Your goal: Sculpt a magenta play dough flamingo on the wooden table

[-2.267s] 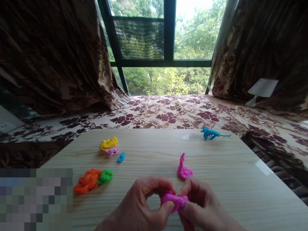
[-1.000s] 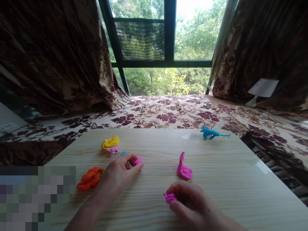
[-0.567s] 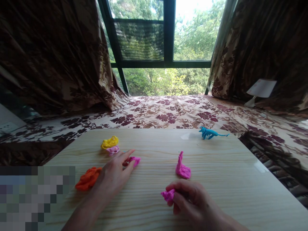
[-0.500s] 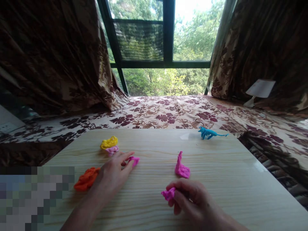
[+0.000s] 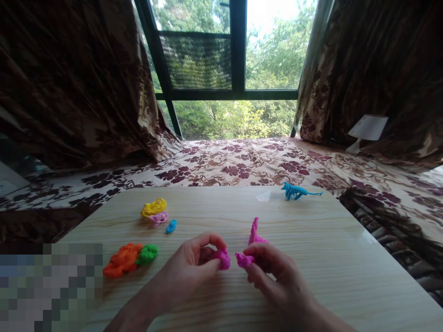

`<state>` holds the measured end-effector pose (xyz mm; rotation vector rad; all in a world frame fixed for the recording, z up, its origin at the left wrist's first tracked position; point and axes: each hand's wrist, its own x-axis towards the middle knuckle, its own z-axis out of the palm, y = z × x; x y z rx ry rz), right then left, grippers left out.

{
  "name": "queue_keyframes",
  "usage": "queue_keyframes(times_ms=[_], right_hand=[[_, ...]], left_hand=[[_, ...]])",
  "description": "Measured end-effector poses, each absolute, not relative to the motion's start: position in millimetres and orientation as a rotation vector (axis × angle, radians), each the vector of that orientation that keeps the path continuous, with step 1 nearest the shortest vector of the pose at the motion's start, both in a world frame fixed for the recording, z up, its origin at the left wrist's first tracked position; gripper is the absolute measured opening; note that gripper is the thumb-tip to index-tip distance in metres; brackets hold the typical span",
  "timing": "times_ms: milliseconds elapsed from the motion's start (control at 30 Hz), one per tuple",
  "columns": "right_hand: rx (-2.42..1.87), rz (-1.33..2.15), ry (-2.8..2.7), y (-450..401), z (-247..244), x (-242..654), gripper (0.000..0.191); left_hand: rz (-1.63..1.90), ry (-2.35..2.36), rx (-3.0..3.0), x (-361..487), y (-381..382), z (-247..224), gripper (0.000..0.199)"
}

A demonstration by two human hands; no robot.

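My left hand (image 5: 197, 263) pinches a magenta clay lump (image 5: 222, 259) between thumb and fingers, over the middle of the table. Just to its right, a smaller magenta clay piece (image 5: 244, 259) is held in the fingertips of my right hand (image 5: 277, 274). The two pieces are close together but apart. Behind my right hand stands a magenta clay shape (image 5: 254, 231) with a thin upright part; its base is partly hidden by that hand.
On the wooden table (image 5: 332, 258) at left lie yellow clay (image 5: 154, 207), pale pink clay (image 5: 158, 219), a small blue piece (image 5: 170, 226), orange clay (image 5: 122, 261) and green clay (image 5: 147, 254). A blue clay animal (image 5: 297, 191) stands at back right.
My left hand has moved right with its magenta lump, lifting it off the table and uncovering the green and small blue clay. My right hand has moved slightly up, now partly covering the standing shape.
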<state>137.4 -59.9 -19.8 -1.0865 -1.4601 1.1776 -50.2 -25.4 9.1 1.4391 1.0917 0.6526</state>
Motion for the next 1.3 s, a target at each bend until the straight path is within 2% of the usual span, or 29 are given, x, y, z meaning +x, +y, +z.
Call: queue_keyframes(times_ms=[200,433,667,867,1033,1133,1200,1300], right_hand=[[-1.101,1.173,-1.522,-58,-22,138,0.021],[-1.084,1.243,-1.661,-65,-21,138,0.036],[-1.124,1.079,-1.75,-63,-17,141,0.021],[-1.125,1.222,-1.719,-67,-9,142,0.023],[-1.045,1.608,-1.539,-67,-4,135,0.026],[-1.05,1.694,-1.48,-67,-2,135,0.026],[-1.075,1.687,-1.429,-65,-4,138,0.026],[-1.072,1.698,-1.349,-62,-11,142,0.025]], left_hand=[[0.618,0.946,1.328,-44,-33,20,0.022],[0.62,0.886,1.259,-45,-31,12,0.018],[0.612,0.773,1.172,-40,-35,4,0.017],[0.58,0.771,1.149,-39,-38,8,0.019],[0.574,0.789,1.252,-45,-41,14,0.026],[0.557,0.88,1.292,-59,-36,21,0.029],[0.612,0.954,1.317,-74,-29,25,0.024],[0.904,1.157,1.337,-93,-14,24,0.023]])
